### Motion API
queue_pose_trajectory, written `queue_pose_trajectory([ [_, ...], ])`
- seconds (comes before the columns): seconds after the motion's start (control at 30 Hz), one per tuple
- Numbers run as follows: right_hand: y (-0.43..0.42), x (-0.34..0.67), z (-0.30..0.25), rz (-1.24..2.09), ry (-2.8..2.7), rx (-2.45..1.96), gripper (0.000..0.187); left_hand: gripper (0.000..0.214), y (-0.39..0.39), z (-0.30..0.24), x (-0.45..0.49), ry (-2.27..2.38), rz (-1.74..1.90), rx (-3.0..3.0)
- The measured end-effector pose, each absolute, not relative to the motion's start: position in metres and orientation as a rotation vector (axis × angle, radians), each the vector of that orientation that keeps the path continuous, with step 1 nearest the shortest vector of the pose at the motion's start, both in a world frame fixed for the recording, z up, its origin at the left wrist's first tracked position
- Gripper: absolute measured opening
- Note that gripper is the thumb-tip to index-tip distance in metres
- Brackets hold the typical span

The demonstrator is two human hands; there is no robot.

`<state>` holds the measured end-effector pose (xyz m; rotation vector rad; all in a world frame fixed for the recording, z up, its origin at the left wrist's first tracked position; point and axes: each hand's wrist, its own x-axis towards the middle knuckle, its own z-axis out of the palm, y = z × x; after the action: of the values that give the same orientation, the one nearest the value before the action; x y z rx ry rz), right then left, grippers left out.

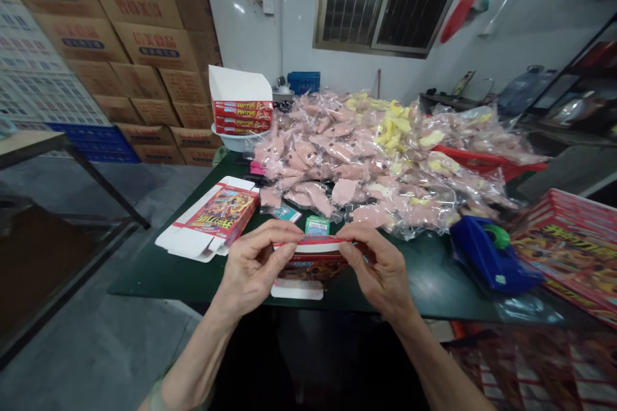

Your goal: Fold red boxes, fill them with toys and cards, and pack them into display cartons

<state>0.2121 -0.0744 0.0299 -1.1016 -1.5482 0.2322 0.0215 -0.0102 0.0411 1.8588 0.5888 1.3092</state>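
Near the front edge of the dark green table, a printed red cardboard box (315,268) is held between both hands. My left hand (260,260) pinches the left end of its upper red-and-white edge. At the right end of that same edge, my right hand (373,263) grips with thumb and fingers. A white flap (296,289) sticks out at the box's lower front. Just behind the box lie a small green card pack (317,226) and a bluish card (286,213). To the left rests a flattened red and white carton (212,218) with its flaps out.
Bagged pink and yellow pieces (337,154) are heaped across the table's back. A blue tape dispenser (496,257) and stacked printed boxes (569,244) stand right. An open white box (241,99) of red packs sits back left. Brown cartons (139,45) line the wall.
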Motion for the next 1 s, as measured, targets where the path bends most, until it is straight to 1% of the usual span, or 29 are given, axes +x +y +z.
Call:
queue_pose_trajectory([
  [0.2,-0.075,0.206,0.02,0.188,-1.514,-1.055,0.021,0.014,-0.007,0.036,0.013,0.54,1.258,1.935],
  [0.33,-0.076,0.204,0.012,0.138,-1.465,-1.045,0.023,0.022,-0.011,0.027,0.013,0.46,1.336,2.073],
  [0.43,-0.074,0.202,0.005,0.096,-1.465,-1.017,0.025,0.03,-0.014,0.017,0.017,0.411,1.467,2.142],
  [0.53,-0.068,0.199,-0.002,0.004,-1.466,-0.974,0.027,0.035,-0.013,0.007,0.022,0.458,1.599,2.143],
  [0.63,-0.063,0.192,-0.003,-0.072,-1.445,-0.974,0.023,0.033,-0.012,0.0,0.028,0.513,1.625,2.101],
  [0.73,-0.067,0.195,0.001,-0.065,-1.506,-0.999,0.021,0.04,-0.015,-0.005,0.034,0.676,1.676,1.92],
  [0.8,-0.076,0.213,0.004,-0.116,-1.537,-1.107,0.025,0.047,-0.016,-0.008,0.036,0.786,1.701,1.782],
  [0.83,-0.083,0.229,0.005,-0.167,-1.486,-1.242,0.024,0.048,-0.017,-0.009,0.037,0.829,1.695,1.736],
  [0.9,-0.102,0.276,0.009,-0.289,-1.211,-1.595,0.018,0.047,-0.016,-0.012,0.037,0.901,1.683,1.684],
  [0.93,-0.113,0.304,0.011,-0.322,-0.988,-1.808,0.016,0.048,-0.015,-0.013,0.037,0.934,1.686,1.664],
  [1.0,-0.136,0.364,0.016,-0.346,-0.77,-1.977,0.019,0.049,-0.012,-0.016,0.037,0.981,1.677,1.632],
])
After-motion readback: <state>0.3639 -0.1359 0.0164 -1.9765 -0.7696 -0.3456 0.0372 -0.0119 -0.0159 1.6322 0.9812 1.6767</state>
